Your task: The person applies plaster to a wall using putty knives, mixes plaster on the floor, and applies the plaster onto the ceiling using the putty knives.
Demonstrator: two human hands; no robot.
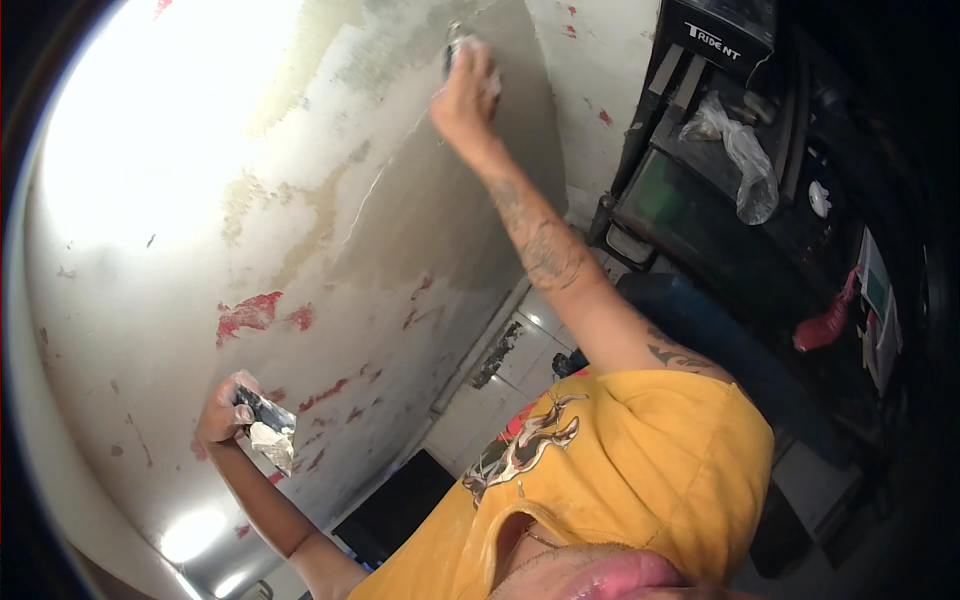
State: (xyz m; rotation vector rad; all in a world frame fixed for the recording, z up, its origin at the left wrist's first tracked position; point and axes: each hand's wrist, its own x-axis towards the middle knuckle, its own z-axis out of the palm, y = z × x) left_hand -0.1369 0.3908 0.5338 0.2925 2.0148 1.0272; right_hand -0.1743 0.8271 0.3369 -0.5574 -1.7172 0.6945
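Your left hand (pixel 222 412) is closed round a scraper (pixel 263 410), with white filler (pixel 272 446) clumped on its blade. Your right hand (pixel 470 95), farther off, is closed on a second tool (pixel 453 38); blur hides its shape and whether it touches the wall (pixel 130 330).

The wall spans the left and far side. A smooth grey stretch (pixel 480 180) lies beside and below the right hand; reads as coated, though some of it may be shade. A thin white ridge (pixel 370 195) marks its left edge. Left of that: pale, with tan and greenish blotches, likely only thinly covered.

Left to do, by the look of it: the red patches (pixel 250 314) near your left hand, plus smaller marks toward the near end, all uncovered. A few red spots (pixel 605 117) show on the far right wall too. You look partway, with plenty remaining.

Off right: dark cabinet (pixel 720 235), clear plastic bag (pixel 755 175) on it.
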